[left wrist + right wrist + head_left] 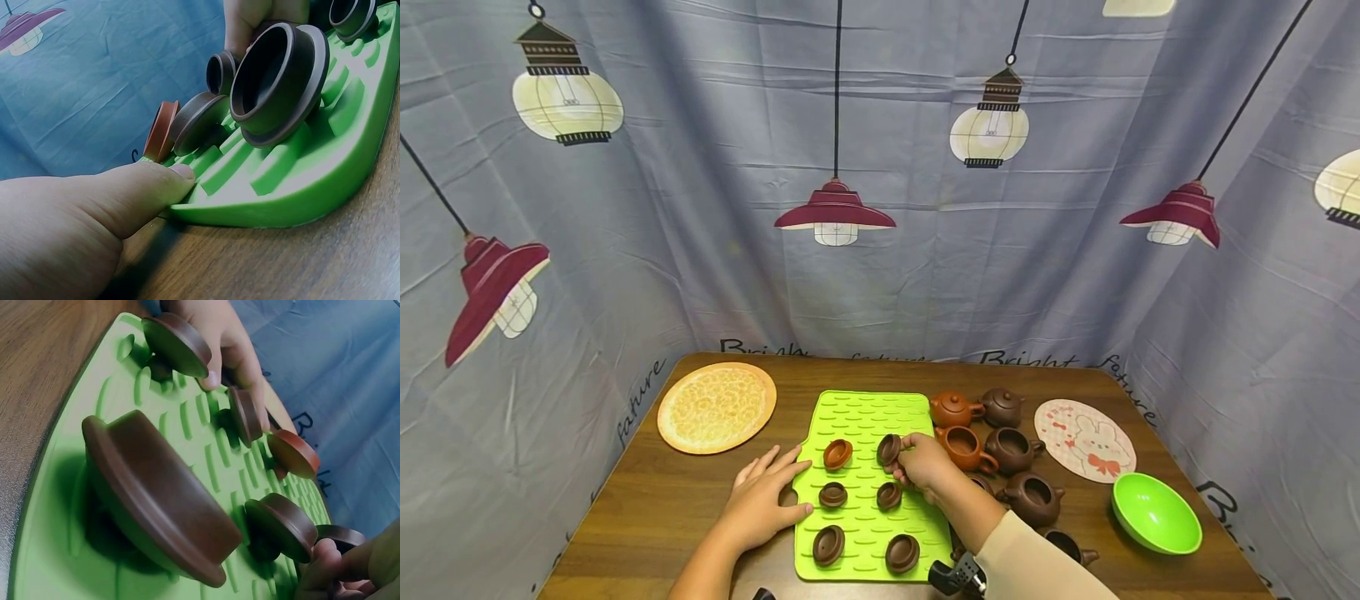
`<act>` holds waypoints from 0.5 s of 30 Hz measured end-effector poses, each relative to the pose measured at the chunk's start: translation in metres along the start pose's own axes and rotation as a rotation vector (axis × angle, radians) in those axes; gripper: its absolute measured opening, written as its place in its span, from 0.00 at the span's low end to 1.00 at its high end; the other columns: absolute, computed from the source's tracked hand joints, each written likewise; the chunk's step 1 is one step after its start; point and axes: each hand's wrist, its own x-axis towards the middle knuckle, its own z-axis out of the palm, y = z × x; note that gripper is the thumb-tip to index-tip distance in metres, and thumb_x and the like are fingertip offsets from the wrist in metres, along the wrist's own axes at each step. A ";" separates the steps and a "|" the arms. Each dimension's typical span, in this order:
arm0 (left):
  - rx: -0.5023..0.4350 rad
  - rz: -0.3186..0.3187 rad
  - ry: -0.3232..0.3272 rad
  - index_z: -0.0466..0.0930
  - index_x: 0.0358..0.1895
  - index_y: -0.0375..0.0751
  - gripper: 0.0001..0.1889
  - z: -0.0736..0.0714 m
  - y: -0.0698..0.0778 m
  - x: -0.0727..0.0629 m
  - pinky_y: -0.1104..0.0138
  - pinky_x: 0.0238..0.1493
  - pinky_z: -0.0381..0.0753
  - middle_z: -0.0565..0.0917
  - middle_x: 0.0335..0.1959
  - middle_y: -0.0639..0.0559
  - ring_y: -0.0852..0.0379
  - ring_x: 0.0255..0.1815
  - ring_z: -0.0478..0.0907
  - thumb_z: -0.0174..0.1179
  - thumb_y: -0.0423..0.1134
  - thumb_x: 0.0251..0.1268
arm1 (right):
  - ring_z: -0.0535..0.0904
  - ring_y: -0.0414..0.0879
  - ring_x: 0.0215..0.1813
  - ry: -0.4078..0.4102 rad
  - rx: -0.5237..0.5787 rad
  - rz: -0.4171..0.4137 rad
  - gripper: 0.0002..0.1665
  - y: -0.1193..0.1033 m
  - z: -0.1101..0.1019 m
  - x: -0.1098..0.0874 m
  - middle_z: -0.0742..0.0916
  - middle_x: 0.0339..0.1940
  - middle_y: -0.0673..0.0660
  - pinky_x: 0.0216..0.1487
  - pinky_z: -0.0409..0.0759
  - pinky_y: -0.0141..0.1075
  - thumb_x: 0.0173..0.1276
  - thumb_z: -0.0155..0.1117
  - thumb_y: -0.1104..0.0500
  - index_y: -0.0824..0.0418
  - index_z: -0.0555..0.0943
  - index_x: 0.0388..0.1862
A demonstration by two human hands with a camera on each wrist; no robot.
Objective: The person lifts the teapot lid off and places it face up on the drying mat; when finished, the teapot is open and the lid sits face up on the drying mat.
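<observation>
My right hand pinches a dark brown teapot lid between thumb and fingers at the right side of a green ridged mat. In the right wrist view, that lid shows just beyond the fingertips. With fingers spread, my left hand rests at the mat's left edge, its thumb touching the rim. Upside down on the mat sit an orange-brown lid, two small dark lids in the middle and two larger ones at the near end.
Right of the mat stand several teapots, two with lids on, including an orange one, and open dark ones. Farther right are a rabbit placemat and a green bowl. A round yellow mat lies at the back left.
</observation>
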 end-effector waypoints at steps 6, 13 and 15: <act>0.005 0.000 0.000 0.75 0.75 0.59 0.38 0.000 0.000 0.000 0.36 0.80 0.41 0.62 0.84 0.58 0.41 0.87 0.50 0.71 0.64 0.62 | 0.78 0.41 0.25 -0.013 -0.007 0.003 0.12 0.001 0.002 0.001 0.87 0.36 0.66 0.27 0.79 0.28 0.81 0.45 0.70 0.71 0.74 0.57; 0.001 -0.005 -0.001 0.76 0.75 0.59 0.38 0.000 0.001 0.000 0.36 0.80 0.40 0.62 0.84 0.58 0.42 0.87 0.49 0.71 0.63 0.62 | 0.78 0.43 0.30 -0.037 0.013 -0.008 0.24 0.001 0.003 -0.001 0.83 0.39 0.64 0.30 0.79 0.30 0.80 0.44 0.71 0.74 0.69 0.72; 0.001 -0.001 0.000 0.75 0.75 0.59 0.38 0.000 0.001 0.000 0.35 0.80 0.40 0.62 0.84 0.58 0.41 0.87 0.49 0.71 0.64 0.62 | 0.78 0.43 0.30 -0.037 0.007 -0.010 0.27 0.001 0.003 -0.001 0.82 0.40 0.64 0.31 0.79 0.31 0.80 0.44 0.72 0.74 0.66 0.75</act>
